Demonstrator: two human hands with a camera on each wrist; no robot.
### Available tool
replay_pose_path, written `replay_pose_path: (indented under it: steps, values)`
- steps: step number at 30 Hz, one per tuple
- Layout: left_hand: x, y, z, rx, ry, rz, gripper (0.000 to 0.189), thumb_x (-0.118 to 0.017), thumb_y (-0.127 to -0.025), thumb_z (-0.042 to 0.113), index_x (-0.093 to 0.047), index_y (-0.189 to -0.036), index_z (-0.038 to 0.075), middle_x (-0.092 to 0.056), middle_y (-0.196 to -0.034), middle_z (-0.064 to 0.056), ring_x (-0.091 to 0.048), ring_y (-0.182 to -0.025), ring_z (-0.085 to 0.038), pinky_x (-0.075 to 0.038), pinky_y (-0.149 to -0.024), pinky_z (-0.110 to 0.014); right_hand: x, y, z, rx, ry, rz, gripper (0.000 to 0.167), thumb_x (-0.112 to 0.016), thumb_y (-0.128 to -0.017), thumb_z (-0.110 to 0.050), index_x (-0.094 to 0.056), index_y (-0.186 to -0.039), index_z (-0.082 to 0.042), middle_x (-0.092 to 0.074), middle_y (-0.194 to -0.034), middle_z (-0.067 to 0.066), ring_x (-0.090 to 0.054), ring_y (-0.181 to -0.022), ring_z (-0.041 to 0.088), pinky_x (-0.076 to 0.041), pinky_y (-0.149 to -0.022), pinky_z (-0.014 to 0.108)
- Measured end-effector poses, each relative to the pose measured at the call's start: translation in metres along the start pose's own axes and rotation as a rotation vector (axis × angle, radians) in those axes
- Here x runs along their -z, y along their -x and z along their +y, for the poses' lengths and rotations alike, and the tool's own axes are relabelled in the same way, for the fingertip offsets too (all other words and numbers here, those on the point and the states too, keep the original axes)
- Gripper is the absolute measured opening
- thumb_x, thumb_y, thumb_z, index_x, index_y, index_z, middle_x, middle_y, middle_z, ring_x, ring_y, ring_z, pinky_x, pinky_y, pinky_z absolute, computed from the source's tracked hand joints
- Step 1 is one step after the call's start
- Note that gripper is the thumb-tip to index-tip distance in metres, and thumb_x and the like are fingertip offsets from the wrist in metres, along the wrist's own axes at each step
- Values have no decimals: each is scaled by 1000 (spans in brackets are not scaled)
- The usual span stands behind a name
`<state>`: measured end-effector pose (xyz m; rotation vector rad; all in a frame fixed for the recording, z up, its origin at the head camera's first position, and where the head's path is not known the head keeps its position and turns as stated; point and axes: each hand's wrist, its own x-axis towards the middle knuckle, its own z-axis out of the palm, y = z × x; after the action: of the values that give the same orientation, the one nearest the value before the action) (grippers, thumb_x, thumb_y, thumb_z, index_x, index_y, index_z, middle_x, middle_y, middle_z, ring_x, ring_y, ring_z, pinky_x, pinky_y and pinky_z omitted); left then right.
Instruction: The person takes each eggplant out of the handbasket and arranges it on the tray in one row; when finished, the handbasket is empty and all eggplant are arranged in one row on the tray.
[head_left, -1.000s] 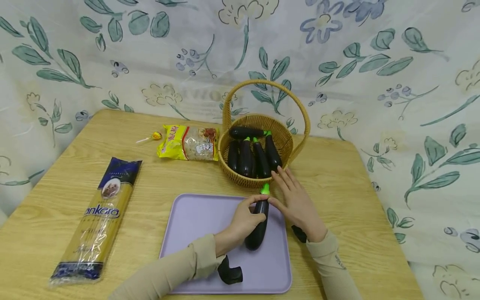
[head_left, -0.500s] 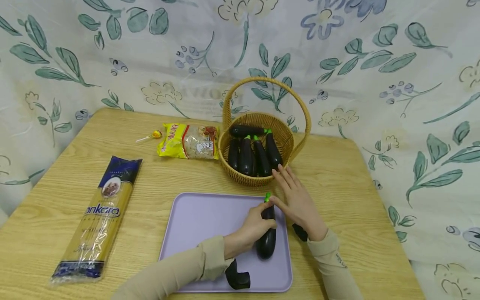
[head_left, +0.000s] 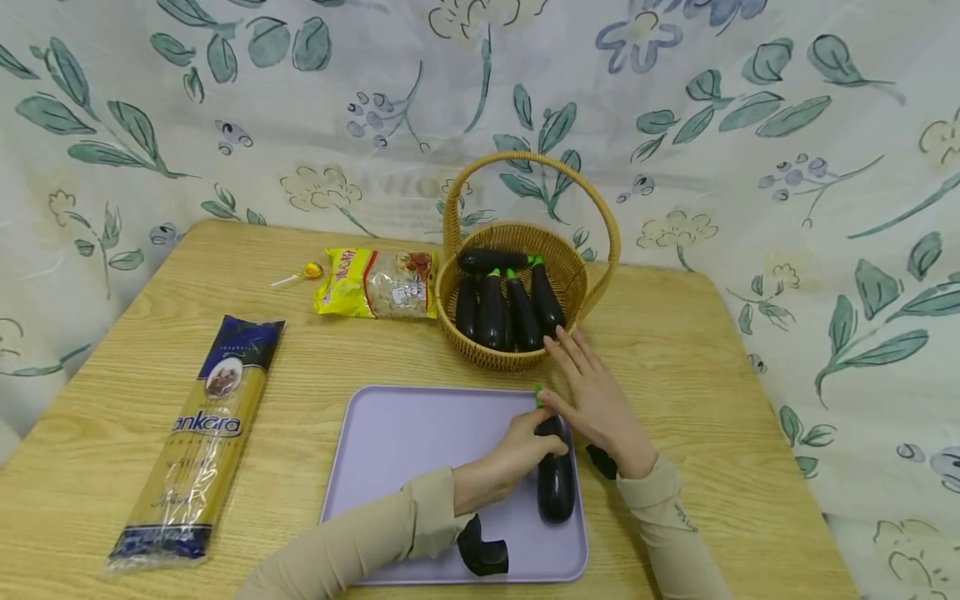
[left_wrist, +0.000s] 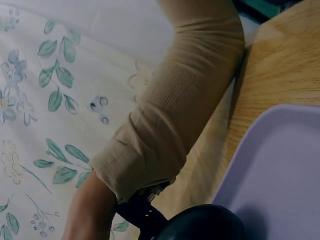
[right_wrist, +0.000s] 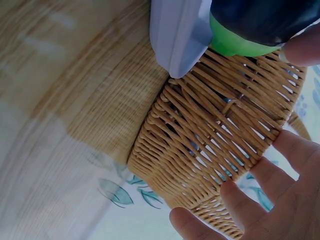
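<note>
Pinching eggplant (head_left: 557, 487) with left hand (head_left: 517, 454); holding right hand (head_left: 600, 408) spread against basket (head_left: 495, 359). Likely firm, slippery; best gripped mid-body.

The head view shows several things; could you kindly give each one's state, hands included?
Basket: upright, holding eggplants
Tray: flat
Held eggplant: gripped over the tray
Left hand: gripping that eggplant
Right hand: touching the basket
Spaghetti packet: lying flat
Yellow bag: lying, seemingly sealed
Lollipop: wrapped, lying

the person wears beige sleeves (head_left: 360, 537) with bunched cuffs (head_left: 437, 507), small dark lettering (head_left: 684, 517) on the right, and black wrist devices (head_left: 482, 552).
</note>
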<state>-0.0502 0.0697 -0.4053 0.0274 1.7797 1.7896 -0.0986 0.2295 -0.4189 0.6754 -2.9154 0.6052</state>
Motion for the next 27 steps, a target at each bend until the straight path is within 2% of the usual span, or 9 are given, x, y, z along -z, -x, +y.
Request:
replay_pose_path:
  steps: [4,7,9,11,14,17,21,27]
  values:
    - [-2,1,0,51,13,-26,68,-57,-83,8,-37,-147,0,-28,-157,-21,-30,-141,-38,-35,-107,-58,1,0,0,-3,11,-3,77,-44,-95,-60,-23,-155,-17,-20,-162,12,-13,-150,35,-24,-115,59]
    - [-4,2,-1,79,24,-41,66,-57,-84,9,-38,-147,0,-28,-156,-21,-27,-142,-39,-31,-109,-59,1,0,1,-3,17,-3,77,-42,-95,-61,-24,-155,-16,-20,-162,12,-13,-150,35,-24,-115,59]
    - [-4,3,-2,86,34,-48,65,-57,-85,9,-39,-146,0,-31,-155,-22,-31,-140,-39,-33,-108,-59,0,0,1,0,21,0,77,-41,-95,-62,-24,-155,-16,-20,-162,12,-13,-150,35,-24,-115,59]
    - [-2,2,-2,69,27,-36,63,-57,-84,9,-40,-145,-1,-35,-152,-22,-40,-134,-37,-39,-105,-54,0,0,0,2,22,1,78,-40,-95,-62,-24,-155,-16,-20,-162,12,-14,-150,36,-24,-115,58]
    - [6,2,2,32,12,2,62,-56,-85,10,-40,-144,-2,-40,-149,-22,-49,-122,-33,-49,-92,-46,0,0,0,12,29,8,78,-39,-95,-64,-26,-155,-14,-21,-161,13,-15,-149,36,-25,-115,57]
    - [20,2,10,-17,13,39,61,-55,-88,11,-39,-146,0,-37,-151,-21,-46,-126,-35,-46,-96,-48,0,-1,0,19,36,22,79,-37,-94,-65,-28,-154,-13,-23,-161,14,-17,-149,37,-26,-115,57]
    - [36,3,25,-79,61,46,58,-50,-92,11,-37,-148,4,-32,-153,-20,-40,-133,-37,-37,-107,-55,1,-1,0,19,37,34,80,-38,-94,-65,-29,-153,-12,-24,-160,15,-18,-148,38,-26,-114,57]
    - [50,4,53,-166,87,70,54,-48,-95,11,-37,-147,6,-33,-153,-20,-38,-137,-37,-34,-109,-56,0,0,-1,1,43,15,74,-51,-95,-53,-29,-153,-12,-23,-161,13,-18,-148,37,-27,-115,56]
